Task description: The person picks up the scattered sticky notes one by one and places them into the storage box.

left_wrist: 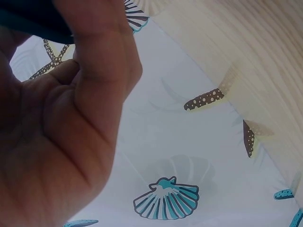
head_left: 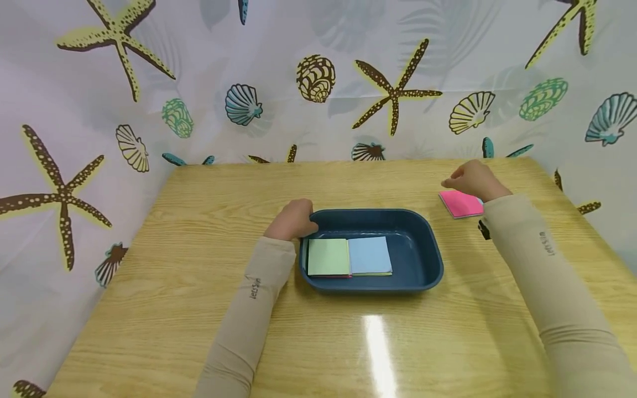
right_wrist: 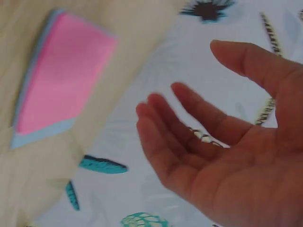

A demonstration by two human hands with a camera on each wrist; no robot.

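A dark blue tray [head_left: 415, 276] sits mid-table, and my left hand [head_left: 292, 220] grips its upper left corner, fingers over the rim. In the left wrist view the curled left hand [left_wrist: 90, 109] has a dark edge of the tray [left_wrist: 33, 19] between fingers and thumb. Inside the tray lie a pale green sticky-note pad [head_left: 328, 257] and a light blue sticky-note pad [head_left: 370, 255], side by side. My right hand [head_left: 475, 179] hovers by a pink sticky-note pad [head_left: 460, 203] on the table. Its fingers are loosely bent and hold nothing in the right wrist view; a blue layer shows under the pink pad [right_wrist: 66, 75].
The wooden table [head_left: 199, 265] runs back to a white curtain [head_left: 278, 44] printed with starfish and shells, which also hangs along both sides. A small black object [head_left: 484, 229] shows beside the right sleeve.
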